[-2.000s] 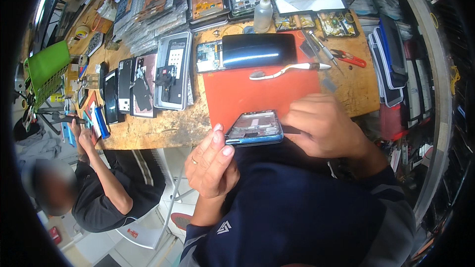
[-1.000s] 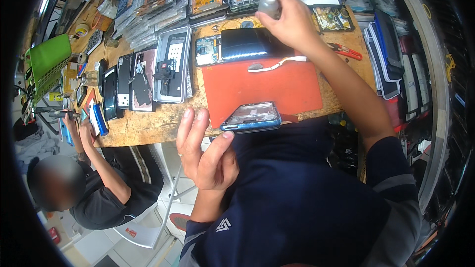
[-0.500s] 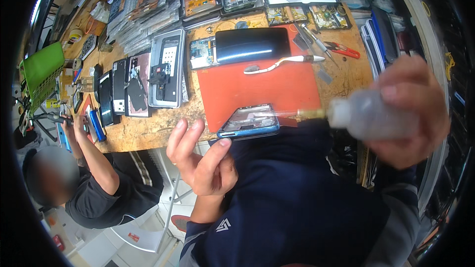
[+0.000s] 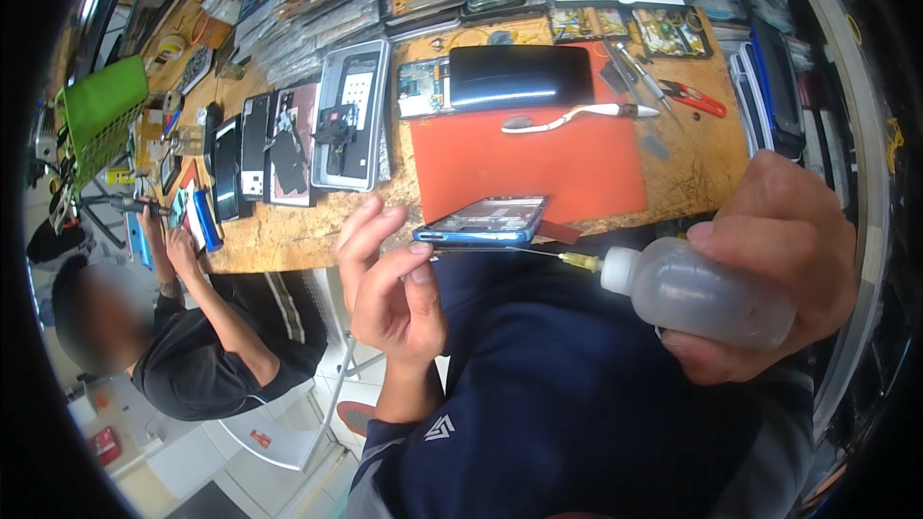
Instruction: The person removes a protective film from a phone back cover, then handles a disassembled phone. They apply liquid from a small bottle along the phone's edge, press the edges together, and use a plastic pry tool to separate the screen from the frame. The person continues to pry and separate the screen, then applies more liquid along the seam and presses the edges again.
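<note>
A blue-framed phone (image 4: 481, 224), its inside exposed, lies tilted at the near edge of the red mat (image 4: 529, 168). My left hand (image 4: 399, 298) has its fingers curled, with the fingertips at the phone's near left corner. My right hand (image 4: 788, 269) is wrapped round a translucent squeeze bottle (image 4: 707, 293) with a white cap. A thin needle on a yellow hub (image 4: 580, 261) points left from the bottle. It runs along the phone's near side, its tip close to my left fingertips.
Behind lie a dark phone screen (image 4: 519, 77), a white brush (image 4: 582, 113) and red-handled cutters (image 4: 697, 98). Opened phones and a grey tray (image 4: 351, 115) stand left, with stacked phone parts (image 4: 317, 19) farther back. A co-worker (image 4: 212, 336) sits left, hands on a tool.
My right hand has come nearer and lower with the bottle. The needle has shifted from over the phone's inside to along its near side. The whole view has moved slightly.
</note>
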The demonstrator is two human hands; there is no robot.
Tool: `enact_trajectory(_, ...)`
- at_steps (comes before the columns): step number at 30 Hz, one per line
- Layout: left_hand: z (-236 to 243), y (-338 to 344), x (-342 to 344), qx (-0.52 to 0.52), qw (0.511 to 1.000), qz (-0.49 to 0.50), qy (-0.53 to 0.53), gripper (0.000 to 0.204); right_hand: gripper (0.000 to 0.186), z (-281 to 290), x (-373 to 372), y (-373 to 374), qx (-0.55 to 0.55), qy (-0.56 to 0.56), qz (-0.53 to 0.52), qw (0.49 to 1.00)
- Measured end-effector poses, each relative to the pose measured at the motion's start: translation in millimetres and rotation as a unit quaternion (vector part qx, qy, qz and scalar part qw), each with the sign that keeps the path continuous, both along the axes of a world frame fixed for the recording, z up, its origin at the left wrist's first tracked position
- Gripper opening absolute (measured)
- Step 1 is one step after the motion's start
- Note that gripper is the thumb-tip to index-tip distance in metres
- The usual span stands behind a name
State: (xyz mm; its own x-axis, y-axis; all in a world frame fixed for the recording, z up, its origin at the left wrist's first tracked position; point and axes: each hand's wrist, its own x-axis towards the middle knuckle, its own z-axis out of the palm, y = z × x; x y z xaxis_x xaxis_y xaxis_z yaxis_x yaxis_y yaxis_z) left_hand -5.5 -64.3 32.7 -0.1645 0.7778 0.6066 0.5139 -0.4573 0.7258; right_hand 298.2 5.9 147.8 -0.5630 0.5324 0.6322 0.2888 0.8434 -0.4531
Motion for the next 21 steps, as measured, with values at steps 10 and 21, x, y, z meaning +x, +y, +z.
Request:
enact_trajectory(10,-5,2,-12,-0.001,0.999,-0.020,-0.036,0.008,0.055,8,-20,-3,0.007,-0.037,0.003,0.999)
enact_trajectory(21,-12,3,-20,-0.001,0.997,-0.027,-0.073,0.012,0.051,27,-56,-6,0.027,-0.097,-0.012,0.995)
